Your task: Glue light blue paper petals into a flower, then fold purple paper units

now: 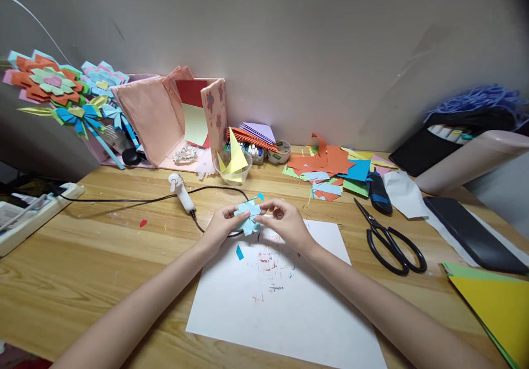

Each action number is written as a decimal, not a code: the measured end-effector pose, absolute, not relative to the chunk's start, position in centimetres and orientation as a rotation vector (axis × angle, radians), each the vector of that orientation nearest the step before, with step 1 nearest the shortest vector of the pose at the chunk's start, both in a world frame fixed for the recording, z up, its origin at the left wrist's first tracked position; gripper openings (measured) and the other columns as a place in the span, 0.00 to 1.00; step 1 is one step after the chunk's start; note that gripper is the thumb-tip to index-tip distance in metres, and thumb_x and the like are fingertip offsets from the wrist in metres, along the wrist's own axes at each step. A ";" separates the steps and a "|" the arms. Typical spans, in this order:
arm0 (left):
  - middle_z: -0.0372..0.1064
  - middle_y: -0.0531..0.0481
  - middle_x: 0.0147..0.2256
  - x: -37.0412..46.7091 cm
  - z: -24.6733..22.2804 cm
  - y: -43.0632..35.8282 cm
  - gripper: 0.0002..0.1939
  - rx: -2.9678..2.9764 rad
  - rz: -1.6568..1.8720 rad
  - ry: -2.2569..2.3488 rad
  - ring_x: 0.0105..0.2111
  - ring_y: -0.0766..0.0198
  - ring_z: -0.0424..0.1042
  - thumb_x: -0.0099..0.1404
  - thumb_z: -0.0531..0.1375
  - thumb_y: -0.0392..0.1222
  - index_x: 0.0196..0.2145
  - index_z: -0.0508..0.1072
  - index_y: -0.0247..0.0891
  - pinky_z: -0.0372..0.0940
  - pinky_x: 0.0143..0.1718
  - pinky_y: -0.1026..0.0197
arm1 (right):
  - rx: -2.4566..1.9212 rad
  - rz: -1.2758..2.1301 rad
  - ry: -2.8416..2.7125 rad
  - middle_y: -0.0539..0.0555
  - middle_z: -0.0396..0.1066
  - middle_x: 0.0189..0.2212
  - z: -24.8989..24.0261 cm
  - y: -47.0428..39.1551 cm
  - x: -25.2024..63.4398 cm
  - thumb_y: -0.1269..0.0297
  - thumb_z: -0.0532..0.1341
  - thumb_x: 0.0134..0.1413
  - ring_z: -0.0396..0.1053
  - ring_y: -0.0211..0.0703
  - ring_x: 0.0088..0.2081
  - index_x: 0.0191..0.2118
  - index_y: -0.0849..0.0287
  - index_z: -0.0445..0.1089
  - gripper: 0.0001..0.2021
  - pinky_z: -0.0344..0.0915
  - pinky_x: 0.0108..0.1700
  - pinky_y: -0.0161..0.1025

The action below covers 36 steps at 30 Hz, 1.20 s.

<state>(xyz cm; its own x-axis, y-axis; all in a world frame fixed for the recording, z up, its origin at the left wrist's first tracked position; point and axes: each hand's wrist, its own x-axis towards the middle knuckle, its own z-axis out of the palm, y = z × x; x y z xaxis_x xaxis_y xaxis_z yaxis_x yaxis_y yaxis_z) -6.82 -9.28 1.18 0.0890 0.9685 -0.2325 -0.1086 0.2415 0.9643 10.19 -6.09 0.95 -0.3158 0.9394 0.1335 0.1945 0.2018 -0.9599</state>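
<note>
A light blue folded paper flower [249,227] is held up over the far edge of a marked white sheet [306,314]. My left hand [223,227] pinches its left side, the thumb lying on the petals. On the other side, my right hand [287,223] grips the flower's right edge between thumb and fingers. Behind the flower a small darker blue paper piece [260,196] sticks out; whether it is attached I cannot tell. Another blue paper scrap [239,253] lies on the sheet's left part, below my left hand.
Black-handled scissors [394,242] lie to the right, near a dark case [475,234] and coloured paper [496,308]. A corded white glue gun [181,193] sits left of the hands. Paper scraps [326,162], a plastic cup [239,175] and paper flowers [52,81] stand farther back.
</note>
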 end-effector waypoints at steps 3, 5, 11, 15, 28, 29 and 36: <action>0.71 0.43 0.34 -7.0 1.3 -9.2 0.18 0.917 1.025 1.118 0.31 0.62 0.69 0.53 0.63 0.49 0.35 0.73 0.32 0.62 0.32 0.64 | -0.999 1.040 -1.826 0.52 0.67 0.30 0.9 -5.8 10.4 0.58 0.67 0.40 0.62 0.40 0.33 0.33 0.57 0.71 0.12 0.57 0.32 0.36; 0.71 0.43 0.35 -7.1 1.3 -9.2 0.17 0.899 1.023 1.078 0.31 0.63 0.69 0.53 0.63 0.48 0.35 0.73 0.32 0.62 0.32 0.65 | -0.959 0.988 -1.874 0.52 0.67 0.31 0.8 -5.7 10.6 0.59 0.67 0.41 0.62 0.41 0.34 0.32 0.56 0.71 0.11 0.57 0.32 0.36; 0.72 0.46 0.31 -7.1 1.4 -9.2 0.15 0.875 1.016 1.011 0.29 0.65 0.69 0.53 0.63 0.47 0.34 0.74 0.33 0.61 0.29 0.66 | -0.876 0.845 -1.914 0.52 0.67 0.29 0.8 -5.9 10.7 0.60 0.66 0.43 0.62 0.44 0.35 0.30 0.56 0.69 0.08 0.59 0.35 0.38; 0.71 0.47 0.32 -7.1 1.4 -9.2 0.15 0.874 1.004 1.012 0.28 0.66 0.68 0.52 0.63 0.48 0.34 0.74 0.33 0.59 0.29 0.66 | -0.776 0.735 -2.014 0.53 0.66 0.31 0.9 -5.8 10.8 0.61 0.65 0.47 0.61 0.44 0.37 0.33 0.54 0.72 0.06 0.59 0.39 0.41; 0.69 0.48 0.28 -7.1 1.0 -9.1 0.16 0.960 0.973 1.063 0.24 0.70 0.63 0.53 0.63 0.48 0.33 0.72 0.31 0.56 0.25 0.68 | -0.643 0.655 -2.072 0.52 0.64 0.28 0.7 -5.7 11.1 0.65 0.62 0.50 0.60 0.43 0.35 0.31 0.56 0.70 0.02 0.58 0.39 0.40; 0.69 0.48 0.28 -7.1 1.0 -9.1 0.16 0.962 0.978 1.064 0.24 0.69 0.64 0.53 0.63 0.49 0.32 0.72 0.31 0.56 0.25 0.68 | -0.637 0.655 -2.067 0.52 0.64 0.29 0.6 -5.8 11.1 0.65 0.62 0.50 0.60 0.43 0.35 0.31 0.55 0.70 0.02 0.58 0.39 0.40; 0.71 0.48 0.29 -6.8 0.8 -9.1 0.18 1.078 1.102 1.252 0.26 0.67 0.67 0.50 0.64 0.49 0.33 0.72 0.31 0.60 0.28 0.66 | -0.784 0.741 -1.941 0.52 0.63 0.31 0.5 -6.1 10.6 0.64 0.65 0.47 0.61 0.44 0.38 0.30 0.56 0.69 0.05 0.59 0.40 0.41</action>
